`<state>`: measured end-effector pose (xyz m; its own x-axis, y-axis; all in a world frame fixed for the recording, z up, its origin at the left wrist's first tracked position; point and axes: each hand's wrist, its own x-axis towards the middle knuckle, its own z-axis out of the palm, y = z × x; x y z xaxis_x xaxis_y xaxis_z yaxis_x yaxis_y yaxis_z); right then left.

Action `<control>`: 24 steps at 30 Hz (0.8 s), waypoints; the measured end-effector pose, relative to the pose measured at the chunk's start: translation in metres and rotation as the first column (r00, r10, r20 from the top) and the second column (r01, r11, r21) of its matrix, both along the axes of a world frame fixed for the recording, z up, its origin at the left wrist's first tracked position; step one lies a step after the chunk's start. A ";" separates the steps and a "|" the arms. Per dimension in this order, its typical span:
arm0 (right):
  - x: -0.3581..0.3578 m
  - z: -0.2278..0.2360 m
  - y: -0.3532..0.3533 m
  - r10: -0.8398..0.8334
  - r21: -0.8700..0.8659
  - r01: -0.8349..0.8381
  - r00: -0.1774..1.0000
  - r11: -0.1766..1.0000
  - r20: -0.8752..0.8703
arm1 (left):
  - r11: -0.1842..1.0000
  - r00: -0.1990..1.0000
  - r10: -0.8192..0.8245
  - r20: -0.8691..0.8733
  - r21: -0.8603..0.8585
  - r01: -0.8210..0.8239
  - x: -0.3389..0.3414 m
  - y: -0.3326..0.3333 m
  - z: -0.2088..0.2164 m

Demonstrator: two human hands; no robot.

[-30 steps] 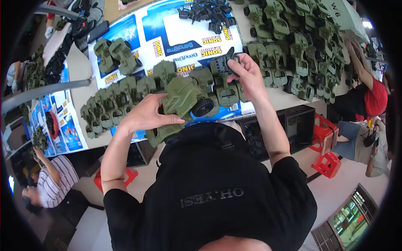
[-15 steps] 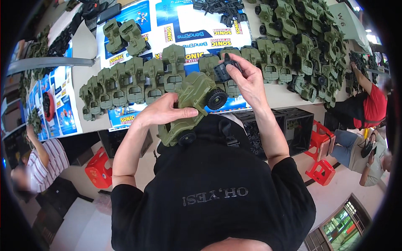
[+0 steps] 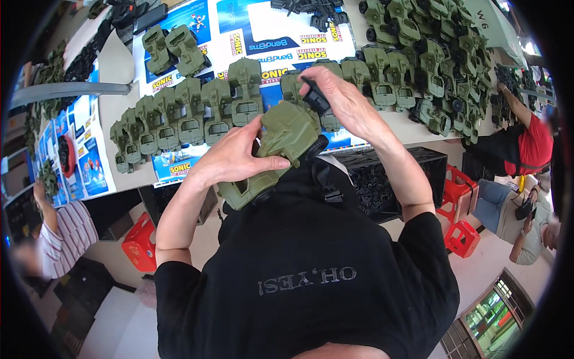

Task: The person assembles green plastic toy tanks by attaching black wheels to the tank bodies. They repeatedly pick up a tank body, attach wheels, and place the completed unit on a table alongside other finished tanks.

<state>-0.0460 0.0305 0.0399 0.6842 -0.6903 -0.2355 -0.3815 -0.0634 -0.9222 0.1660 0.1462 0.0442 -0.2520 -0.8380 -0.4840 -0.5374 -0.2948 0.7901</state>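
Observation:
My left hand (image 3: 236, 158) is wrapped around an olive-green toy jeep (image 3: 289, 130) with black wheels, its thumb across the middle of the body. The jeep is held tilted, in front of the table edge and above my lap. In my right hand (image 3: 344, 99) is a small black plastic part (image 3: 315, 97), held between thumb and fingers just above the jeep's far end. A gap between the part and the jeep is hard to judge. A row of green toy jeeps (image 3: 186, 110) stands on the table behind my hands.
A heap of green jeeps (image 3: 439, 69) covers the table's right side. Black plastic parts (image 3: 314, 9) lie at the back on printed sheets (image 3: 284, 45). A black crate (image 3: 412, 179) of dark parts sits below the table edge. Red stools (image 3: 140, 242) and other people flank me.
My right hand has turned over the black part, its back now facing up, and the part is tilted. The jeep has rolled slightly in my left hand, showing less of its wheels.

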 end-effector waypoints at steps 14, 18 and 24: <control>0.004 -0.014 -0.022 0.382 0.040 -0.383 0.924 0.923 0.029 | 0.996 1.000 0.028 -0.004 0.084 -0.028 0.001 -0.005 -0.010; 0.011 -0.033 -0.016 0.228 -0.004 -0.228 0.972 0.974 0.064 | 0.988 0.996 0.038 -0.079 0.151 -0.026 0.000 -0.011 -0.002; 0.015 -0.036 -0.009 -0.044 0.275 -0.030 0.964 0.961 0.262 | 0.978 0.994 0.049 -0.098 0.205 -0.028 -0.001 -0.015 0.011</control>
